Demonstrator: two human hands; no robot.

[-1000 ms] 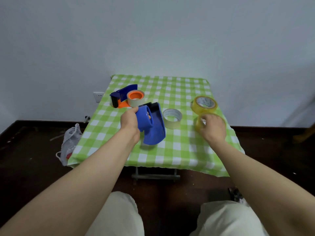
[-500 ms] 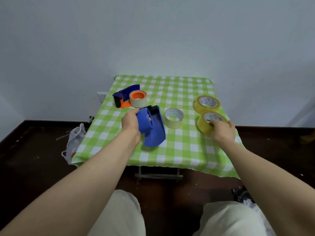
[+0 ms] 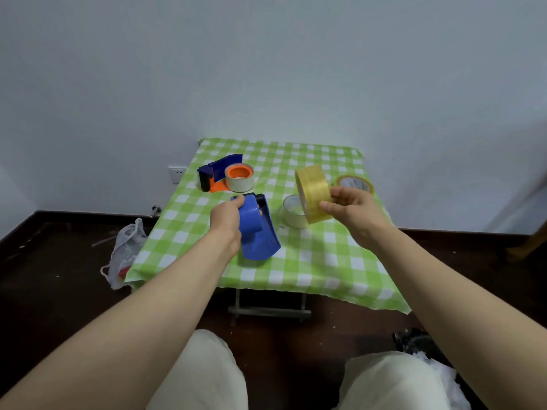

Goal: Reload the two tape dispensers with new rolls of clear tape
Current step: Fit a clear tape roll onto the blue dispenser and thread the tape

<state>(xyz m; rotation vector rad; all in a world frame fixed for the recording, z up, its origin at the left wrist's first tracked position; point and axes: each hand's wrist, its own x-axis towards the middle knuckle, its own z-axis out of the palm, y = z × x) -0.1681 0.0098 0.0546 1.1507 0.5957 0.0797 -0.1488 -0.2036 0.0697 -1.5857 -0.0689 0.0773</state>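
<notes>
Early stage, I judge: my left hand (image 3: 226, 217) grips the blue dispenser (image 3: 257, 232) at mid-counter (image 3: 310, 261), my right hand (image 3: 352, 208) pinches a yellow roll (image 3: 313, 190) raised at 2 o'clock, not yet seated; the orange-hubbed dispenser (image 3: 219, 176) at 10 o'clock awaits reloading.

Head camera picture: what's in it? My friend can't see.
A person's left hand grips a blue tape dispenser; the right hand holds a yellow tape roll on edge beside it. On the green checked tablecloth lie a blue-and-orange dispenser, a pale roll and another yellow roll.
</notes>
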